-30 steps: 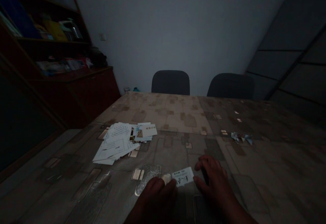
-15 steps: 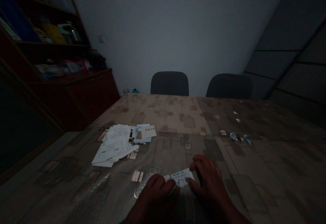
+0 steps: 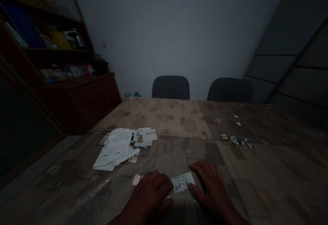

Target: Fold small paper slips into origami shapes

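Observation:
A small white paper piece point(image 3: 182, 182) with dark print and handwriting lies near the table's front, between my two hands. At its left edge is my left hand point(image 3: 153, 194), fingers curled and a little apart, with nothing seen in them. My right hand point(image 3: 208, 185) is spread at the paper's right side, thumb tip touching its lower right edge and index finger above the corner. Farther left on the table, a loose pile of white papers and cards point(image 3: 115, 150) is fanned out, with some picture cards at its right end.
The patterned tablecloth point(image 3: 166, 156) covers the table. Small crumpled scraps point(image 3: 241, 142) lie to the right. Two dark chairs point(image 3: 171, 87) stand behind the far edge, and a red-brown shelf cabinet point(image 3: 94, 95) holds various items at the left.
My left hand has shifted left and its fingers have loosened from the paper. More of the paper's lower left shows. The view has tilted up slightly.

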Demonstrator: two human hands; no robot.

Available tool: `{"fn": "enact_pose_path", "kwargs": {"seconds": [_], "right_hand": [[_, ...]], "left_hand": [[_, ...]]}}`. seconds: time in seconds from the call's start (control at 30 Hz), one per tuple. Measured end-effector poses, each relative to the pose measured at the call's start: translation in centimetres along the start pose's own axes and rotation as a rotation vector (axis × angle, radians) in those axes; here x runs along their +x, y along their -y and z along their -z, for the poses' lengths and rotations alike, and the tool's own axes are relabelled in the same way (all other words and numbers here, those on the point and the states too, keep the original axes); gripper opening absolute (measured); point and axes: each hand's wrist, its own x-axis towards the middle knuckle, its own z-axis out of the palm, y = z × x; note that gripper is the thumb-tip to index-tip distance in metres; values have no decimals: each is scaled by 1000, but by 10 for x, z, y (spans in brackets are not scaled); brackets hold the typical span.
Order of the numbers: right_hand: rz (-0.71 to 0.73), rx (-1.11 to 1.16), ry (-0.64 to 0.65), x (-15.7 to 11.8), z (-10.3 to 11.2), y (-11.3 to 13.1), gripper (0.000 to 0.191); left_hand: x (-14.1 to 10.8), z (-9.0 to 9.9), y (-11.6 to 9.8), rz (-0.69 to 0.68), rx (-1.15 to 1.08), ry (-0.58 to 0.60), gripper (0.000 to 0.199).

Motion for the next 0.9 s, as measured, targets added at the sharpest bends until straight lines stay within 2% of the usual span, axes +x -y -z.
{"fn": "enact_pose_path", "kwargs": {"seconds": [0.07,0.17,0.23,0.43,0.63,0.9], "right_hand": [[16,8,42,2,1,3,42],[18,41,86,5,3,10,33],[19,78,95,6,4,13,32],[0,110,92,6,7,18,46],[18,77,125,8,7,17,35],[22,108,115,7,6,15,32]], "left_hand": [[9,7,-3,100,-61,36,22],[21,10,-8,157,-105,83,34],[25,9,-10,170,-126,107,35],[25,9,-15,208,-202,100,25],[24,8,-15,214,-208,97,27],[23,5,-14,213,-243,68,26]]}}
